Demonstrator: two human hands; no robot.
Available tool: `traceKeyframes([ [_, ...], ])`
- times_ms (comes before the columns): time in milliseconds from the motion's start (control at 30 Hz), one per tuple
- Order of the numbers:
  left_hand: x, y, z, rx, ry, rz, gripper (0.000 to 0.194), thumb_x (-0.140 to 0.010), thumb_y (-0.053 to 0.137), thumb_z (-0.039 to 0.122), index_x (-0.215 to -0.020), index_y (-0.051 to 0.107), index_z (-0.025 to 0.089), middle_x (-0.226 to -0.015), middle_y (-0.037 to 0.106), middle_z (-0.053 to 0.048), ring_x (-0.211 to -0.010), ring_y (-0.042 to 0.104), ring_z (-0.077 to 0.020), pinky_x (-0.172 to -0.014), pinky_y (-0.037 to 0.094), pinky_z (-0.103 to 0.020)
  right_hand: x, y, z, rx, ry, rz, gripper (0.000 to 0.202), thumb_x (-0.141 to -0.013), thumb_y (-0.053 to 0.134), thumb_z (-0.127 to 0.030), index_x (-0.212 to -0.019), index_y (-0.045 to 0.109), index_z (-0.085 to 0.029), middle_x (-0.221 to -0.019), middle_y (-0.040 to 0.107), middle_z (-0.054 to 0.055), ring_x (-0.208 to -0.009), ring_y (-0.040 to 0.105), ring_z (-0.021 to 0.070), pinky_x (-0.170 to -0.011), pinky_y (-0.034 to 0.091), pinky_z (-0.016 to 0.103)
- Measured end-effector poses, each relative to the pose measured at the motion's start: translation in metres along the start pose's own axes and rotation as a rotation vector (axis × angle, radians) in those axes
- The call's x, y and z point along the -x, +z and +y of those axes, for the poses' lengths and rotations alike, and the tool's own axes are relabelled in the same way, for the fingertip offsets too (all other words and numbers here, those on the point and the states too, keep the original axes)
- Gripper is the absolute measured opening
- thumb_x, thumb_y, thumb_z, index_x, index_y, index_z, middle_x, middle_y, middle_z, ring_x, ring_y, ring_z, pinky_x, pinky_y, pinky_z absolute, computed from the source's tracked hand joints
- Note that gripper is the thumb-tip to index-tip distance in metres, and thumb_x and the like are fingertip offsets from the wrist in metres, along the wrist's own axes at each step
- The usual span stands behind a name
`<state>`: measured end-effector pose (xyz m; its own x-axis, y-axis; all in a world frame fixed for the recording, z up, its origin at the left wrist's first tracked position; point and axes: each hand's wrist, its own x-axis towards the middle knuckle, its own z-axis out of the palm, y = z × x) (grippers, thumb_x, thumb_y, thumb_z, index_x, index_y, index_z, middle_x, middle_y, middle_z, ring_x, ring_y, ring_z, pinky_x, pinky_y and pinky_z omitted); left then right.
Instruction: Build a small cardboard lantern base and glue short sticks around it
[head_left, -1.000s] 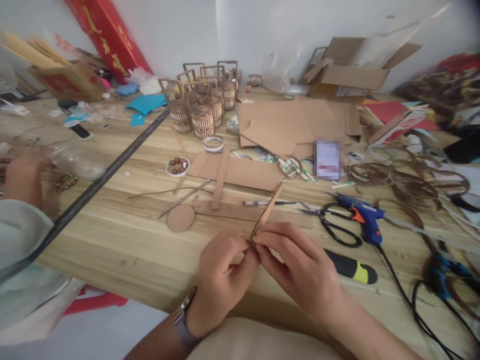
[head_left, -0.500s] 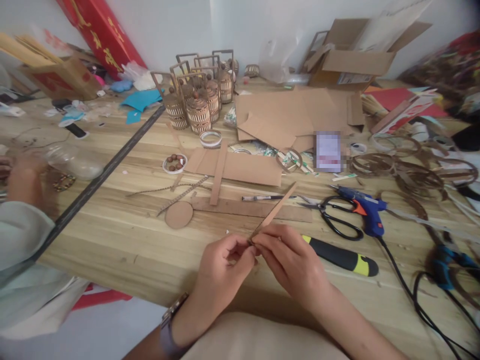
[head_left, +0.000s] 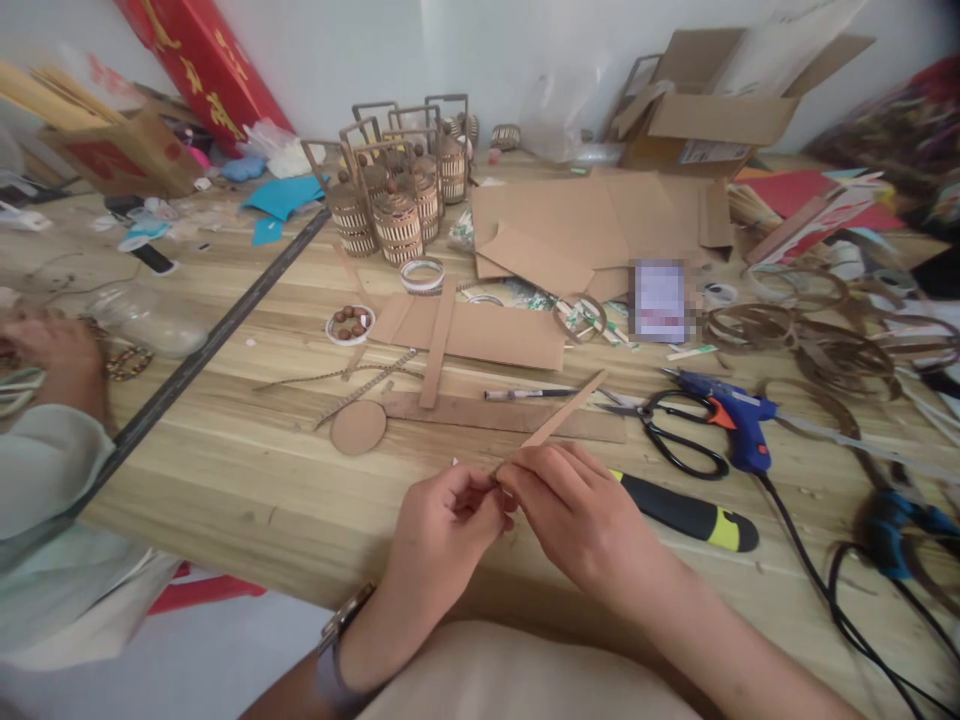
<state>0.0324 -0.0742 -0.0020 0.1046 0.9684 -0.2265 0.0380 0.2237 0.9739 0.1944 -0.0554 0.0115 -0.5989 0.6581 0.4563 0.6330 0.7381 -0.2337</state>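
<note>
Between my two hands is a narrow cardboard strip (head_left: pixel 568 407), its free end pointing up and to the right over the table. My left hand (head_left: pixel 450 540) pinches the near end with thumb and fingers. My right hand (head_left: pixel 574 510) is closed on the same strip, just beside the left fingertips; the gripped part is mostly hidden by the fingers. Beyond them lie a cardboard disc (head_left: pixel 358 427), a long flat cardboard strip (head_left: pixel 502 418) and a pen (head_left: pixel 517 394). Right of my right hand rests a black and yellow-green handle (head_left: pixel 686 512).
Black-handled scissors (head_left: pixel 686 440) and a blue glue gun (head_left: pixel 739 410) with its cord lie to the right, near coiled brown strips (head_left: pixel 840 340). Small lidded baskets (head_left: pixel 397 225) stand behind. At left, a co-worker's hand (head_left: pixel 56 345) is near a clear jar (head_left: pixel 150 320).
The strip has turned slightly in my fingers, showing more of its flat face, with its free end further right. My right hand has tilted a little. The co-worker's hand has shifted.
</note>
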Motion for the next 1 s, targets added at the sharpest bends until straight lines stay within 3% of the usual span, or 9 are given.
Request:
traceKeyframes([
  [267, 0.003, -0.002, -0.003, -0.177, 0.097, 0.017, 0.019, -0.087, 0.056, 0.031, -0.078, 0.066, 0.018, -0.066, 0.07, -0.002, -0.062, 0.068, -0.0153, -0.058, 0.052, -0.02, -0.001, 0.003, 0.003, 0.004, 0.005, 0.027, 0.037, -0.098, 0.033, -0.009, -0.078, 0.062, -0.018, -0.079, 0.06, 0.005, -0.067, 0.049, 0.0171, -0.067, 0.038, 0.029],
  [600, 0.004, -0.001, -0.003, -0.125, 0.126, 0.077, 0.016, -0.085, 0.056, 0.025, -0.07, 0.06, 0.019, -0.061, 0.066, 0.001, -0.056, 0.064, -0.0135, -0.054, 0.049, -0.019, -0.004, 0.005, -0.002, -0.033, 0.011, 0.039, 0.035, -0.099, 0.036, -0.012, -0.078, 0.063, -0.017, -0.078, 0.058, 0.005, -0.067, 0.05, 0.0164, -0.067, 0.035, 0.029],
  [800, 0.005, -0.003, 0.002, -0.062, 0.072, 0.041, 0.012, -0.082, 0.059, 0.025, -0.076, 0.066, 0.018, -0.065, 0.071, -0.001, -0.061, 0.069, -0.0152, -0.057, 0.053, -0.019, -0.003, 0.005, 0.001, -0.054, -0.009, 0.049, 0.035, -0.101, 0.036, -0.012, -0.08, 0.064, -0.017, -0.08, 0.061, 0.006, -0.069, 0.05, 0.0166, -0.069, 0.036, 0.029],
  [1000, 0.004, -0.004, 0.008, 0.068, -0.015, 0.013, 0.014, -0.078, 0.062, 0.027, -0.069, 0.066, 0.017, -0.059, 0.069, 0.0, -0.056, 0.068, -0.0145, -0.055, 0.055, -0.02, -0.002, 0.005, 0.001, -0.069, -0.01, 0.032, 0.036, -0.101, 0.035, -0.012, -0.081, 0.064, -0.017, -0.08, 0.061, 0.005, -0.07, 0.051, 0.0159, -0.069, 0.037, 0.029],
])
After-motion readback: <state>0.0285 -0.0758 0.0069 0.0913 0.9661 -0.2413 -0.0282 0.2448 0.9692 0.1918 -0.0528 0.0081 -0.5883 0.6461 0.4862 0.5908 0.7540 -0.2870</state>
